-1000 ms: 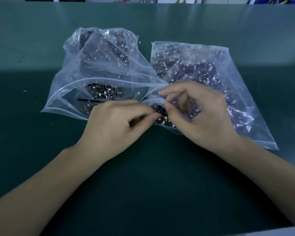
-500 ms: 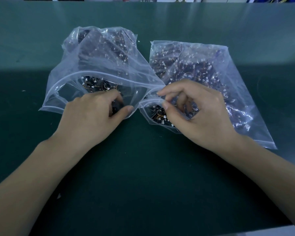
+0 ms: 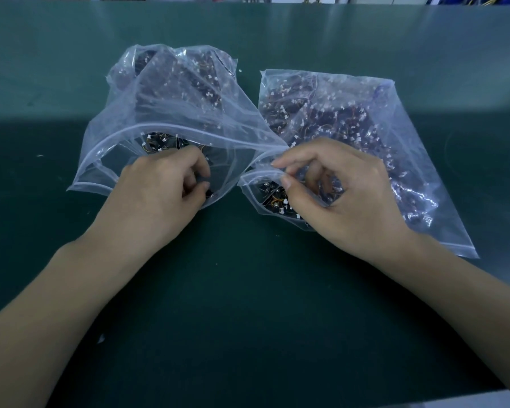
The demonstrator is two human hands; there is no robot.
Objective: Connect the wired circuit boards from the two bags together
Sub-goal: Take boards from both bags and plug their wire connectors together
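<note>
Left fingers: the left hand (image 3: 159, 192) reaches into the mouth of the left bag (image 3: 171, 113); its fingers (image 3: 199, 169) are curled, thumb and forefinger drawn close at something dark inside the opening. Whether they actually pinch a board cannot be told.
Right fingers: the right hand (image 3: 345, 195) has its forefinger and thumb (image 3: 287, 182) pinching the zip-lip of the right bag (image 3: 365, 142); the other fingers curl inside the mouth, seen through the plastic.
Left bag: clear zip bag lying on the counter (image 3: 248, 290), mouth gaping toward the person, upper lip lifted in an arch above the left hand; its far end is bunched and raised.
Right bag: clear zip bag lying flatter just beside the left bag, the two mouths meeting at their near inner corners; its far right corner stretches out past the right wrist.
Circuit boards, left: dark boards (image 3: 162, 141) with thin orange wires and small white connectors, heaped inside the left bag, some showing in the open mouth just beyond the knuckles.
Circuit boards, right: a like heap (image 3: 276, 201) in the right bag, a few at its near lip beside the thumb, the rest spread through the bag.
Counter: dark green mat; a few pale specks (image 3: 100, 338) lie on it near the left forearm.
</note>
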